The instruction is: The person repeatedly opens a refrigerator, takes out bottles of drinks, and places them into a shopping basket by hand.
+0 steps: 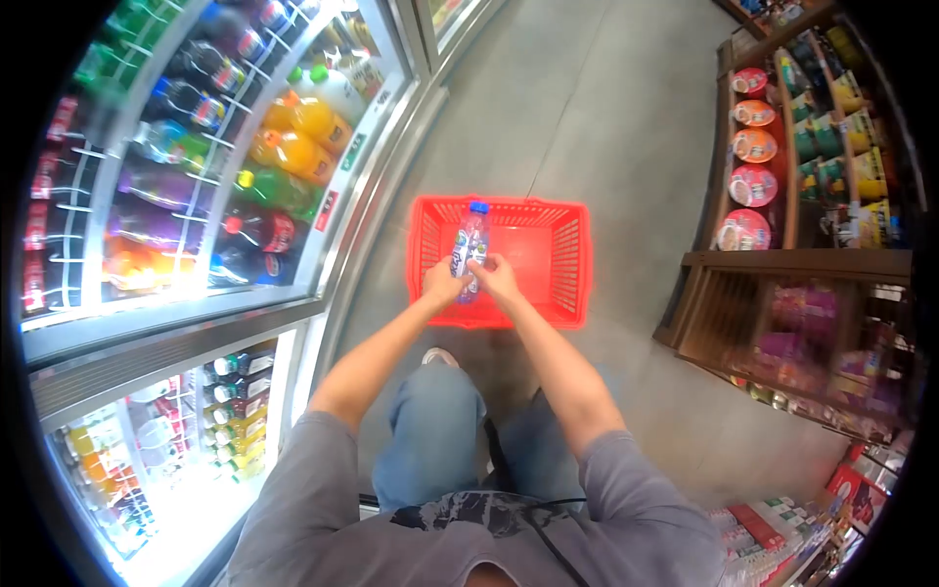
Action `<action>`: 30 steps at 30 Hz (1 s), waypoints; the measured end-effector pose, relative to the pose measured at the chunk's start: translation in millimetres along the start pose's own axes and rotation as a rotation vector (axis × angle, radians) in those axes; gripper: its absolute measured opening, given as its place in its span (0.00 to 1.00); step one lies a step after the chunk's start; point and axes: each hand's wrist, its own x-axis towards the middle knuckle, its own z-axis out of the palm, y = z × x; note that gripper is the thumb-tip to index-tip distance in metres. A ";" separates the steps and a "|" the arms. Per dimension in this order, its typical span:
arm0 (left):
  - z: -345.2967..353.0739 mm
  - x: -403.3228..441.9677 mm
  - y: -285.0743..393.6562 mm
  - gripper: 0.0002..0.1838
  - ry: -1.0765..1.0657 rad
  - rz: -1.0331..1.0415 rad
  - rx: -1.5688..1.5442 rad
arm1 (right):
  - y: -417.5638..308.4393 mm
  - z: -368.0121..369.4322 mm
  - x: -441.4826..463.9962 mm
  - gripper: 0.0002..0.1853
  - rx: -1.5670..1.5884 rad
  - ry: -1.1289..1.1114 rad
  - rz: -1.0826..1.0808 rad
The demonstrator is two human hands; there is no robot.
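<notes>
Bottle (473,235) is gripped by the fingers (496,263) of left hand (445,286) and right hand (499,279) over basket (533,279); probably being loaded, so gentle lowering's needed.

The grey floor (616,108) is spreading toward one o'clock; a red basket (585,269) is resting on it near centre, brown shelving (782,258) is standing at three.

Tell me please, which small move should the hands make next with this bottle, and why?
Probably lower the bottle into the red basket. The left hand and right hand both hold it, it appears above the basket's open top, and bare basket bottom shows beside it.
</notes>
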 end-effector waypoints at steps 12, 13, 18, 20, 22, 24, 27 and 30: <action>-259.9 -300.9 236.5 0.28 -0.051 0.282 -1.029 | -389.4 6.3 -292.8 0.30 0.230 -0.335 -0.075; -282.9 -325.3 249.7 0.32 -0.115 0.324 -1.049 | -414.0 12.2 -313.4 0.30 0.218 -0.353 -0.081; -384.7 -422.6 319.9 0.34 -0.094 0.386 -1.048 | -547.7 35.6 -402.1 0.29 0.181 -0.530 -0.244; -416.7 -452.7 340.5 0.34 -0.079 0.498 -1.013 | -590.4 43.1 -433.8 0.29 0.139 -0.561 -0.304; -444.8 -492.3 369.3 0.33 -0.015 0.496 -0.990 | -636.2 51.2 -470.8 0.30 0.102 -0.587 -0.363; -462.6 -520.1 392.4 0.33 0.060 0.554 -1.014 | -673.5 59.3 -506.0 0.31 0.079 -0.518 -0.460; -476.1 -553.4 417.7 0.34 0.158 0.616 -1.008 | -708.0 61.1 -539.6 0.34 0.047 -0.469 -0.570; -486.6 -595.1 445.9 0.35 0.242 0.673 -0.944 | -741.9 55.4 -581.5 0.35 -0.014 -0.443 -0.617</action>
